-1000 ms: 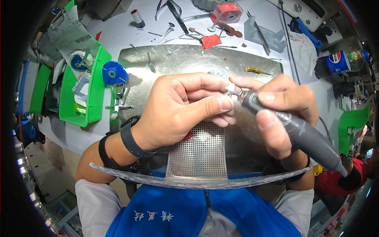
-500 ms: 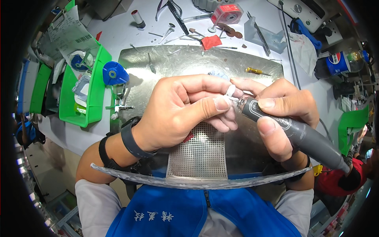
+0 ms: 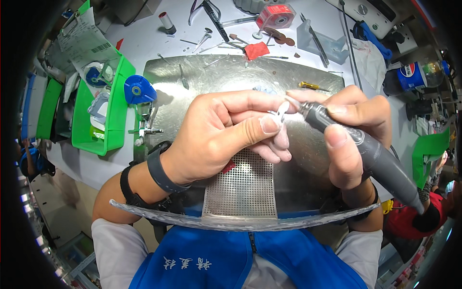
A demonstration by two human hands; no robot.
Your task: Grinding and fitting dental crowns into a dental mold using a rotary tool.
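Right hand (image 3: pixel 369 114), handpiece (image 3: pixel 381 160) shifted slightly rightward; contact unclear.

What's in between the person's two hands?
The head view shows a small white piece, pinched by the left hand, and the front end of the grey handheld tool that the right hand grips.
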